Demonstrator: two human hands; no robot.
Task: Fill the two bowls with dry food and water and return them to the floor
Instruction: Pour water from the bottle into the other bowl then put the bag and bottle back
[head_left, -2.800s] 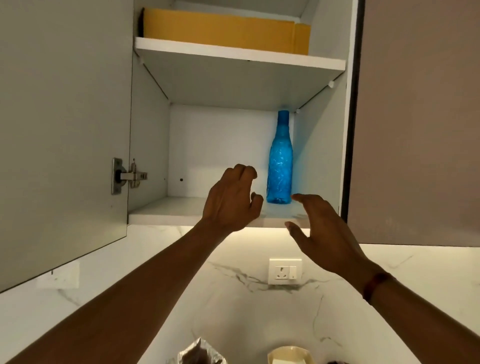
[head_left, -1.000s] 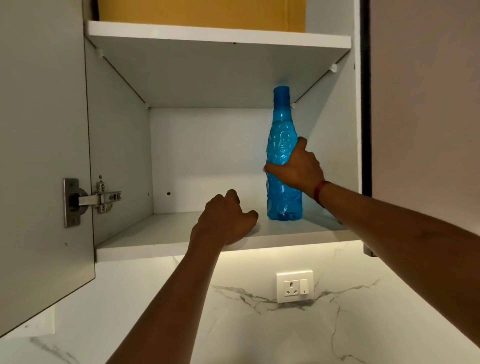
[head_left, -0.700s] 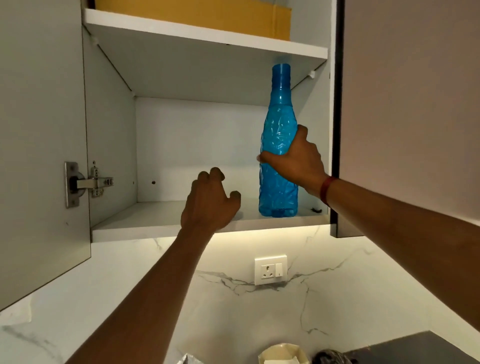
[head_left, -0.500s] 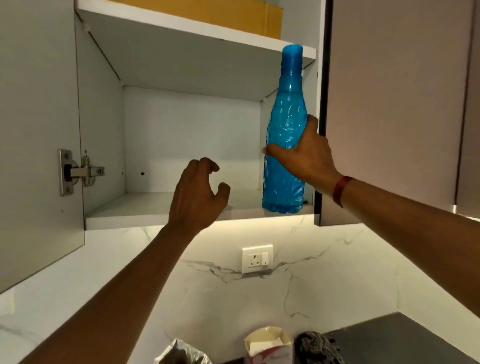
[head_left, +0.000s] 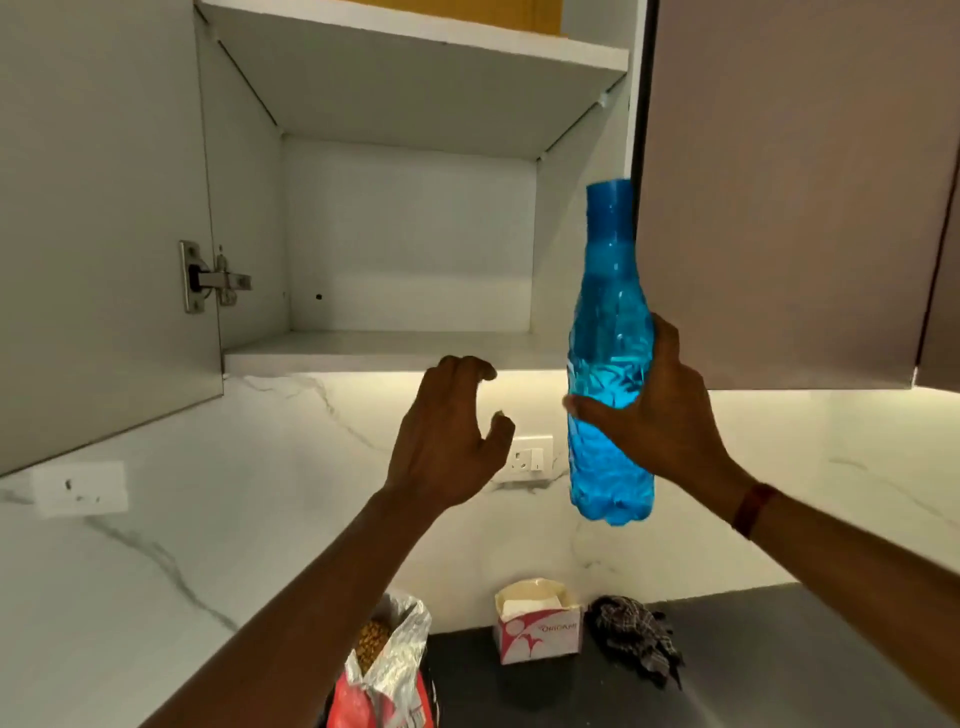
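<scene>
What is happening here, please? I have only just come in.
A person holds a blue bottle roughly upright in the right hand, in the air in front of an open wall cabinet. The left hand hovers beside it with loosely curled fingers and holds nothing. On the dark counter below are an open bag of dry food, a small carton and a crumpled cloth. No bowls are in view.

White carton (head_left: 537, 631) on the dark counter (head_left: 779, 670), at 6 o'clock below the blue bottle (head_left: 610, 364): red capitals on its front face appear to read "UNICAM", though the first letter may be an O. A red figure logo stands at 8 o'clock from the word. Print on the red food bag (head_left: 382, 696), at 9 o'clock from the carton, is too blurred to read.
</scene>
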